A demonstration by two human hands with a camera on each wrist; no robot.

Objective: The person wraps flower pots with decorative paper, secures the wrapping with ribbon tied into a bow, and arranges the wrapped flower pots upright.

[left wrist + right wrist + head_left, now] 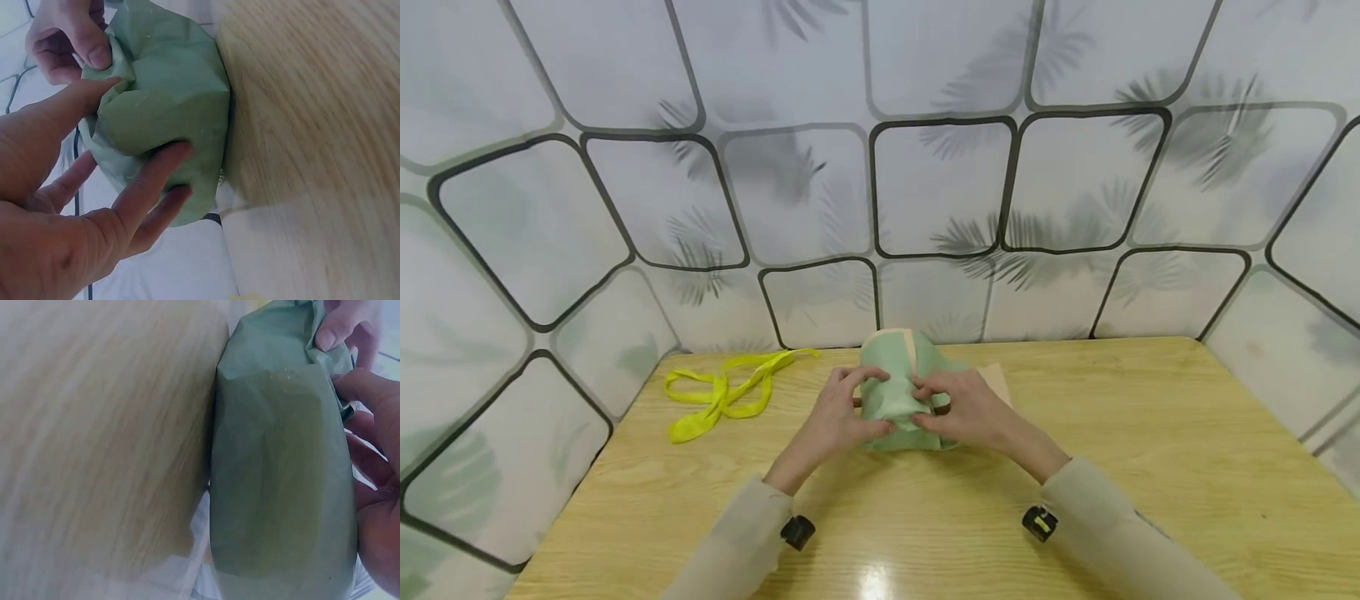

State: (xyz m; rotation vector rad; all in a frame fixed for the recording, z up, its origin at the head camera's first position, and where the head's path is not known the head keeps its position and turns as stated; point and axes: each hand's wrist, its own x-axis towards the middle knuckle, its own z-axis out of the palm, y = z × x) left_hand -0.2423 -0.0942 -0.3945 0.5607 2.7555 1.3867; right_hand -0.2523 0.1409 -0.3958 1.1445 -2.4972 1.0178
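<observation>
Working paper at the near end of a wrapped bundle, both hands close in. Green paper bundle [901,396] lies on the wooden table [1150,417], directly between the hands, its length running away beyond the fingertips. Left hand [837,412] bears on its own side: thumb at a folded pleat [127,70], two fingers spread along the paper's side, so a bracing hold. Right hand [970,408] pinches the paper opposite, thumb on the gathered edge, fingers bent behind. Hands apart, though the thumbs sit near one another over the same end. Pale strip [912,350] runs lengthwise just beyond the fingertips; a beige flap [996,383] sticks out behind the right hand. Yellow ribbon [721,396] lies loose in loops, well off to the left of the left hand. Contents of the bundle hidden. Judgement on the step: this looks like tucking and pleating the end. Best done with the left fingers steadying the side while the right lays small, even pleats inward, each pressed flat under a thumb before the next. Paper looks thin and creased; hard tugging could tear it, and an early release might let the pleats spring loose.
</observation>
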